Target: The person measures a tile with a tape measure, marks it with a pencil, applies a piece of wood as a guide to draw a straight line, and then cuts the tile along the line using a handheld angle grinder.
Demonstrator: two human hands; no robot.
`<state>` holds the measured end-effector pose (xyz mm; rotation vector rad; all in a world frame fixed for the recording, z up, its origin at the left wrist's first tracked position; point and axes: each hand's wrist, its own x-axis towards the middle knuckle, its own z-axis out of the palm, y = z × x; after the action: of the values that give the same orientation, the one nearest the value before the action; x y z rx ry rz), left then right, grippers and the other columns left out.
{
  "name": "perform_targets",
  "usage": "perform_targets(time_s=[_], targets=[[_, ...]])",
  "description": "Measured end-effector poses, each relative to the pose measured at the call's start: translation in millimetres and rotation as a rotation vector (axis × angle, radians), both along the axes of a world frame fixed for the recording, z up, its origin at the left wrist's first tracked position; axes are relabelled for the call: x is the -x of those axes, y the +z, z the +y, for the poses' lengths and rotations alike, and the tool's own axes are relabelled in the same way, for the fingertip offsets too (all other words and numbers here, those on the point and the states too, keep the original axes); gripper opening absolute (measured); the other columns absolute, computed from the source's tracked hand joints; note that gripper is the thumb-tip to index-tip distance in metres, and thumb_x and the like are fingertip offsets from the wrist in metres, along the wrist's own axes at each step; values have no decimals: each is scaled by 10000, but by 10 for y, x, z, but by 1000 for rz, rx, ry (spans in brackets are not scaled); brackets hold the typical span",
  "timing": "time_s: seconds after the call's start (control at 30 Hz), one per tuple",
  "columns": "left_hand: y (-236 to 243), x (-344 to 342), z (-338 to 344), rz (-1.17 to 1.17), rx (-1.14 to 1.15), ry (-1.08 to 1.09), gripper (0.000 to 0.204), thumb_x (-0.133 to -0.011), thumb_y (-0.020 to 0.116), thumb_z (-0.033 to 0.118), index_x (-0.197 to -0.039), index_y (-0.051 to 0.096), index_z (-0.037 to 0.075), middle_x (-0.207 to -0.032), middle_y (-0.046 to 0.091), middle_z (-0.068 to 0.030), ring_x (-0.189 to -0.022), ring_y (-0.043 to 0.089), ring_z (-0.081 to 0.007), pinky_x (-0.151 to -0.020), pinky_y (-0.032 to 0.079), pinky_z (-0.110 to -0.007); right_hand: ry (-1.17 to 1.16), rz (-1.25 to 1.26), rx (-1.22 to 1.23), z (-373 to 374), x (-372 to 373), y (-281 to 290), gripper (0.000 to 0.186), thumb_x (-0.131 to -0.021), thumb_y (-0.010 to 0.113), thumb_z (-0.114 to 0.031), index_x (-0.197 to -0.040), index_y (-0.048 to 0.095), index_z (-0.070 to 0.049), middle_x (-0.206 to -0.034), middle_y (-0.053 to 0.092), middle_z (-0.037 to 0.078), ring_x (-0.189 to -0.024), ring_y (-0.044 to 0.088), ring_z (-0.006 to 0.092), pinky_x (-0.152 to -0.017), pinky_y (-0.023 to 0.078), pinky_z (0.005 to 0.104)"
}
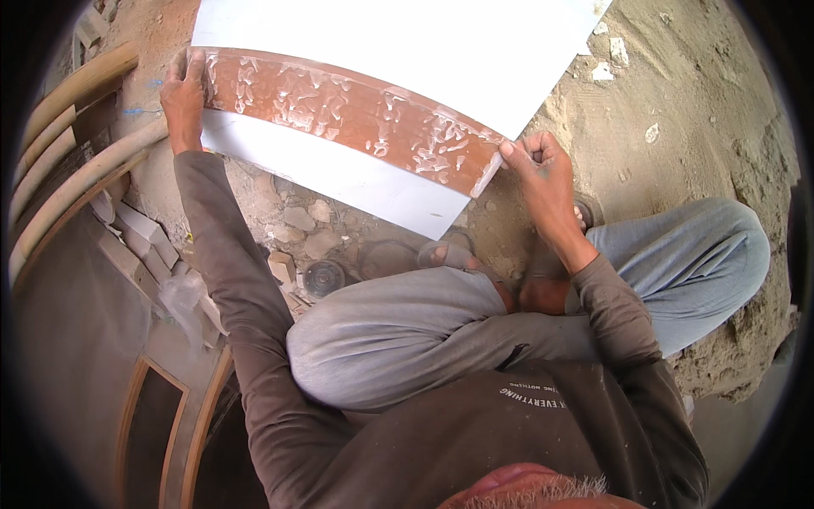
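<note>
Towards eleven o'clock we have the brown strip point(343, 109), lying over the white sheet point(390, 30), wet-looking smears across its face. Our left hand point(182, 97) pinches its end at ten o'clock, thumb and fingers closed on it; our right hand point(544, 174), at two, nips the other end between thumb and curled fingers. We judge it thin, light and fairly stiff, perhaps a little bendy along its length, and slippery or tacky wherever those smears sit. It seems best held by its two ends, where our fingertips mostly avoid the smeared middle.
</note>
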<state>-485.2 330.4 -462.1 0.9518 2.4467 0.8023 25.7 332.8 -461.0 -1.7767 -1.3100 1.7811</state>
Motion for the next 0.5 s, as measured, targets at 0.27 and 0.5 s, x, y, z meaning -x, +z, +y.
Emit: perform_targets(time_s=[0.27,0.5], targets=[[116,-155,125,-64,-51,36,519,-994,648,268,-1402,573,-45,-1329,651,-212,-1187,659,-245,-978,539,-304,1,-1,61,11,18,8,235,-979,702,-154,-843,529,-74,-794,578,-11,-762,490,62,-725,422,246],[123,-112,141,1,-57,3,485,-989,630,224,-1395,584,-38,-1305,664,-203,-1141,671,-222,-961,541,-297,-39,69,85,-13,35,-41,219,-986,696,-160,-867,536,-70,-811,587,-2,-784,512,70,-757,428,235]])
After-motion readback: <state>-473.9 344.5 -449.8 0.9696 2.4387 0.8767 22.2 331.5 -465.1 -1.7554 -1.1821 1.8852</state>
